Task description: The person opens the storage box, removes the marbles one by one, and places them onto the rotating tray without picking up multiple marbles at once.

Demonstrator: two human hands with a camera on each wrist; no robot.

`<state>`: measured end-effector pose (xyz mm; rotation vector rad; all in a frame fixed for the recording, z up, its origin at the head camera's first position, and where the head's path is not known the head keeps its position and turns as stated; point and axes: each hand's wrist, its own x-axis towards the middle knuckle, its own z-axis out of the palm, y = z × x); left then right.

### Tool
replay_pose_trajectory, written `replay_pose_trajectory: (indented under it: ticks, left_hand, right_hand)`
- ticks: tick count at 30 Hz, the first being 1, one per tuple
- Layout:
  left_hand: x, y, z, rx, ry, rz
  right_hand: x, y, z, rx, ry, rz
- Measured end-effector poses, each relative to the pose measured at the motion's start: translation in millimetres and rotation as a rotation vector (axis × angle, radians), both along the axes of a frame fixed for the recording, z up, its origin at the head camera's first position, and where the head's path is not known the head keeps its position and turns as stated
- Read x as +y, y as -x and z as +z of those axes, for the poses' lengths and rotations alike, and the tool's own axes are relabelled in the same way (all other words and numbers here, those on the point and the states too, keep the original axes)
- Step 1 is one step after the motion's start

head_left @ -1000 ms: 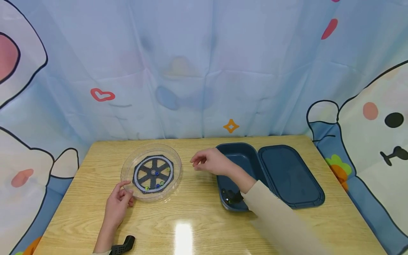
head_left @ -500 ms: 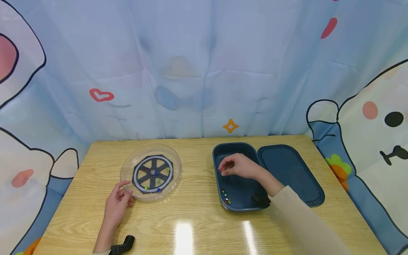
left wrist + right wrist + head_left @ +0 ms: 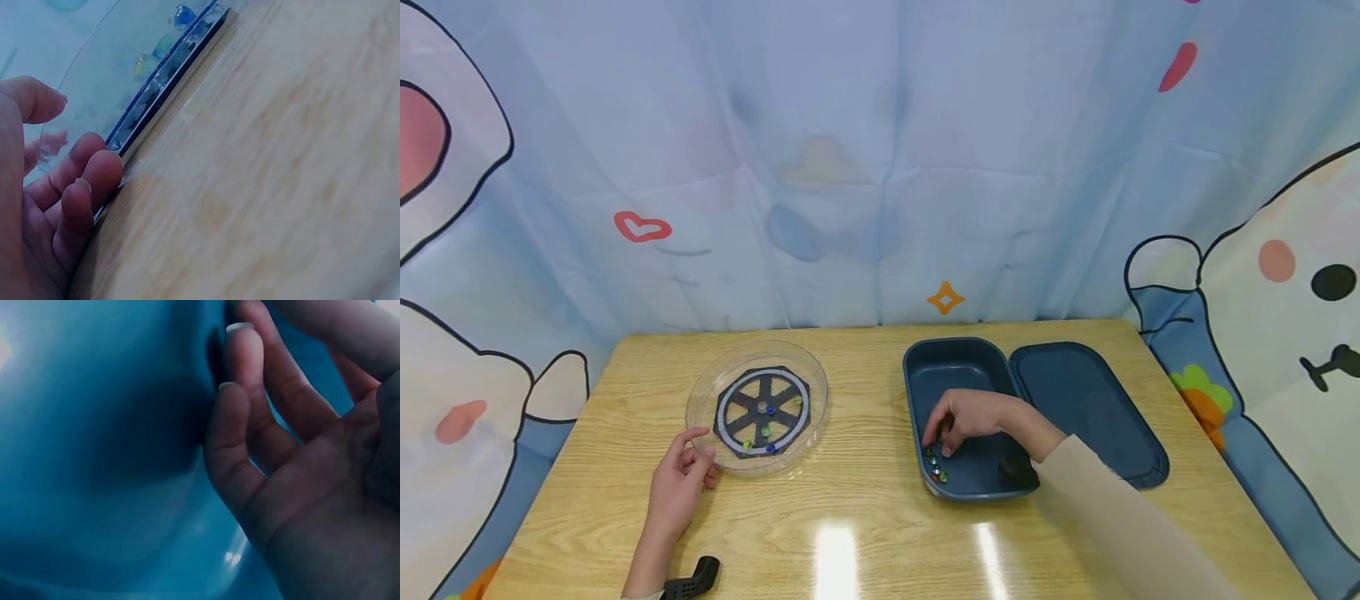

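Observation:
On the left of the table in the head view lies a round clear plastic dish (image 3: 700, 392) with a dark spoked wheel pattern (image 3: 743, 402) inside. Several marbles sit in it, including a blue marble (image 3: 771, 448) and a green marble (image 3: 766, 432). My left hand (image 3: 679, 482) holds the dish's near-left rim, with the rim between thumb and fingers in the left wrist view. My right hand (image 3: 973, 414) reaches down into a dark blue box (image 3: 955, 352), fingers bent and thumb apart. Its fingertips are right at several marbles (image 3: 935, 468) along the box's left wall.
A dark blue lid (image 3: 1090, 408) lies against the box's right side. A black wrist device (image 3: 692, 579) is on the left wrist. Behind the wooden table (image 3: 865, 467) hangs a light blue cartoon curtain (image 3: 850, 167).
My right hand has moved from between dish and box rightward over the box, then down to the marbles. A green marble has shifted within the dish. The left hand stays at the rim.

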<state>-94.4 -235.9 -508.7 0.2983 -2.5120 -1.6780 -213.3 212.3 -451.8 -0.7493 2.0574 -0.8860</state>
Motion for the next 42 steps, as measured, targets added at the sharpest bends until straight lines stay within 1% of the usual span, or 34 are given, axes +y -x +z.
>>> replay_pose_trajectory:
  ticks: [1, 4, 6, 10, 14, 17, 23, 27, 34, 42]
  left_hand:
    - [-0.6, 0.3, -1.5, -0.003, 0.003, 0.001]
    - [1.1, -1.5, 2.4, -0.001, 0.001, 0.004]
    - [1.0, -1.9, 2.9, 0.0, -0.006, 0.004]
    - [-1.8, -1.2, -2.8, 0.003, -0.015, 0.005]
    - [-4.2, -0.5, -9.2, 0.02, -0.011, 0.002]
    - [-4.5, -0.3, -11.1, 0.036, -0.012, 0.002]
    - [-3.6, 0.6, -10.1, 0.037, -0.017, 0.009]
    - [-3.5, 1.9, -9.8, 0.029, -0.034, 0.002]
    - [-5.0, 3.9, -11.8, 0.005, -0.039, 0.008]
    - [-3.5, 2.3, -9.1, 0.022, -0.038, -0.002]
  right_hand:
    - [-1, 0.1, -1.8, -0.003, -0.009, 0.007]
    - [-2, -0.1, -5.8, 0.001, -0.022, 0.021]
    - [-4, -0.3, -6.9, 0.012, -0.023, 0.033]
    - [-6, -0.9, -7.2, 0.035, -0.029, 0.052]
    - [-8, -0.9, -7.9, 0.057, -0.053, 0.038]
    - [-9, -1.1, -8.7, 0.078, -0.073, 0.02]
    - [-11, -1.2, -9.7, 0.127, -0.095, -0.001]
    - [-11, -0.9, -9.6, 0.149, -0.097, 0.003]
    - [-9, 0.5, -9.8, 0.155, -0.083, 0.016]
    - [-5, 2.3, -13.1, 0.135, -0.061, -0.01]
